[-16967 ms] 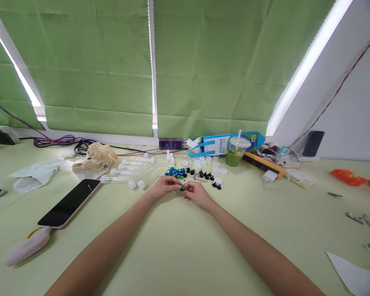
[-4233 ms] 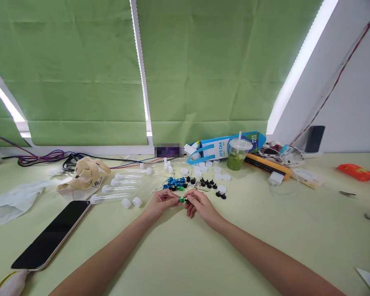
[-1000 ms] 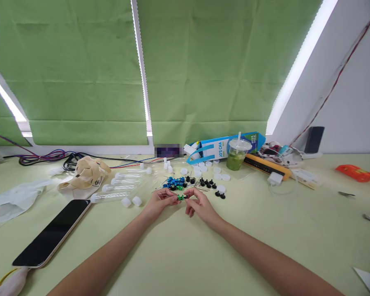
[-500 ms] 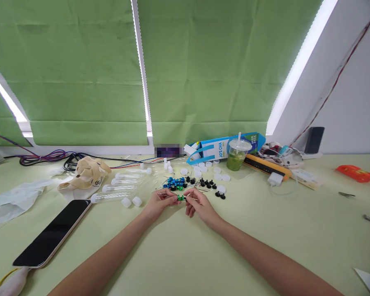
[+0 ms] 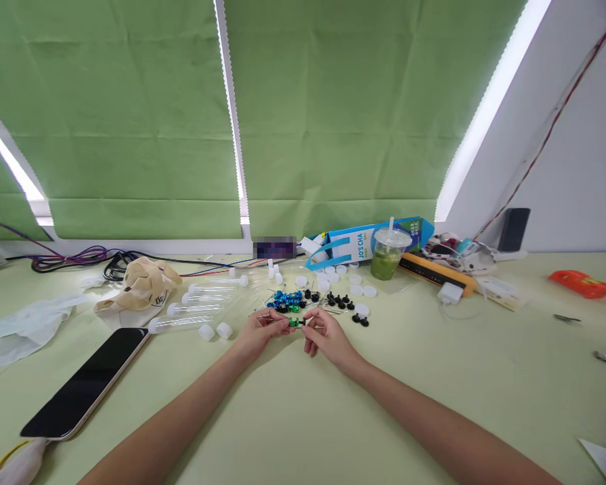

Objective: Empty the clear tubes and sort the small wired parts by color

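Between my two hands is a small green piece (image 5: 295, 322) with a black part (image 5: 304, 322) at its right end. My left hand (image 5: 260, 331) pinches the green piece between thumb and fingers. On the other side, my right hand (image 5: 327, 337) has its thumb and forefinger closed on the black part. Just behind the hands lie a pile of blue pieces (image 5: 285, 300), another green piece (image 5: 293, 309) and several black pieces (image 5: 339, 300). Round white caps (image 5: 356, 289) are scattered behind and to the right of these.
Clear tubes (image 5: 205, 299) and a beige cloth (image 5: 144, 286) lie left, with a phone (image 5: 88, 384) nearer me. A green drink cup (image 5: 386, 256), a blue and white bag (image 5: 351, 246) and an orange-black strip (image 5: 437, 273) stand or lie at the back right.
My right fingers have shifted slightly, and more of the black part now shows at the green piece's right end. My left hand still holds the green piece.
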Demonstrator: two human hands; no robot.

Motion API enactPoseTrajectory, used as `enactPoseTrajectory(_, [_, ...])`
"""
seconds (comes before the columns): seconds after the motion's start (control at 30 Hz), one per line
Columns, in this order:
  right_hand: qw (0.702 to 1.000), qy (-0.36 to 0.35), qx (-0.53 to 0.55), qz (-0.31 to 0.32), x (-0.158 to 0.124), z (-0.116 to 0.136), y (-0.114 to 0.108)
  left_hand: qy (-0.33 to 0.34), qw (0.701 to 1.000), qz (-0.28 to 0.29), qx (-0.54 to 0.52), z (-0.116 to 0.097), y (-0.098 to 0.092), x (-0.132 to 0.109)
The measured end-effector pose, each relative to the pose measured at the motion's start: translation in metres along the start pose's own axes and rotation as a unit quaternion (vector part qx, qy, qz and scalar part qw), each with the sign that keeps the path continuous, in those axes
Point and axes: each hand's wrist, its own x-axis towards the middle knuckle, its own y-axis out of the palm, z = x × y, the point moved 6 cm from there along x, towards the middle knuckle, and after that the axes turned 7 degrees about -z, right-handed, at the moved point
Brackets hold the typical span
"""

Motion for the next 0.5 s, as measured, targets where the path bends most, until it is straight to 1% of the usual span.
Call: enactPoseTrajectory(0.5, [1.0, 0.012, 0.0, -0.01, 0.0013, -0.0025, -0.0005, -0.005, 1.0, -0.006, -0.001, -0.0009, 0.0005, -0.0007])
